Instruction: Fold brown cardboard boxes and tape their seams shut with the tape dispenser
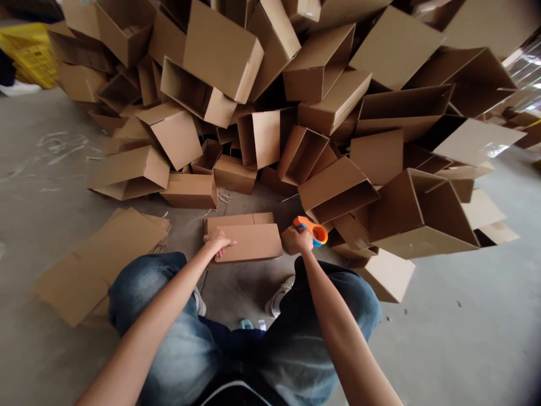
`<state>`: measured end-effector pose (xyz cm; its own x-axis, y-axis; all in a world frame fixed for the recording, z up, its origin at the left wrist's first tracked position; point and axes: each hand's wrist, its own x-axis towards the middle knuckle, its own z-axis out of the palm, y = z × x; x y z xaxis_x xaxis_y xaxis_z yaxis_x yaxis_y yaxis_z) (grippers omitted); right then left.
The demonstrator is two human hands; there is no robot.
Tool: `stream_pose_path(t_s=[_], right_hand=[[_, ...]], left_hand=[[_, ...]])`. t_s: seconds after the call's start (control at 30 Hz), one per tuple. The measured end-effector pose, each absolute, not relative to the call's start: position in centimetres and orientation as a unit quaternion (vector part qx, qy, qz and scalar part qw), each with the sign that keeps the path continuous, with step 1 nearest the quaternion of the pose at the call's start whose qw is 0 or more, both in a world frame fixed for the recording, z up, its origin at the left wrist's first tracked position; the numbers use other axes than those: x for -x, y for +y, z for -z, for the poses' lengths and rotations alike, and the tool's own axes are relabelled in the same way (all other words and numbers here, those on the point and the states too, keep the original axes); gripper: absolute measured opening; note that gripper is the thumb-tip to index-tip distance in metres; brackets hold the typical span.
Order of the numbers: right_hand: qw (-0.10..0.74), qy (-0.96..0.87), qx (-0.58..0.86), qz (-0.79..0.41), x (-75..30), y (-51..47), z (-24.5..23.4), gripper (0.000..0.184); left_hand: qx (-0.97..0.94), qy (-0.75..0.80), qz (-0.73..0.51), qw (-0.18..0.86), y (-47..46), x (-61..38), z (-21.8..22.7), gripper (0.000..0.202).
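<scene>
A small brown cardboard box (249,239) lies on the concrete floor between my knees. My left hand (217,241) rests on its near left corner, fingers curled over the edge and gripping it. My right hand (296,239) is closed round an orange and blue tape dispenser (313,231), held just to the right of the box's right end. My legs in blue jeans frame the box on both sides.
A tall heap of assembled open cardboard boxes (296,96) fills the floor ahead and to the right. A stack of flat, unfolded cardboard sheets (105,254) lies at my left. Yellow crates (29,53) stand at the far left. Bare concrete floor (465,327) shows at the right.
</scene>
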<state>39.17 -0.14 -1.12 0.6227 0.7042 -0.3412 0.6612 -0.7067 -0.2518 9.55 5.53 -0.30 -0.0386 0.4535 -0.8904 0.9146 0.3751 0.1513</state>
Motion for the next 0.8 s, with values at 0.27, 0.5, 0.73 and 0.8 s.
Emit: stream_pose_path(t_s=[0.27,0.5,0.73,0.8], right_hand=[[0.026,-0.309,0.945,-0.107,-42.1,-0.7,2.5,0.045],[0.044,-0.385,0.911,-0.142,-41.4,-0.3,1.9,0.024],[0.247,-0.469,0.824,-0.199,-38.8,1.9,-1.5,0.025],[0.338,-0.485,0.765,-0.257,-37.9,2.3,-2.5,0.026]], left_hand=[[-0.529,0.686,0.21,0.454,5.4,-8.9,2.0,0.054],[-0.521,0.685,0.169,0.481,5.4,-8.4,2.6,0.052],[-0.502,0.694,0.079,0.509,4.8,-8.2,2.8,0.045],[-0.48,0.69,0.043,0.539,4.8,-7.9,3.0,0.042]])
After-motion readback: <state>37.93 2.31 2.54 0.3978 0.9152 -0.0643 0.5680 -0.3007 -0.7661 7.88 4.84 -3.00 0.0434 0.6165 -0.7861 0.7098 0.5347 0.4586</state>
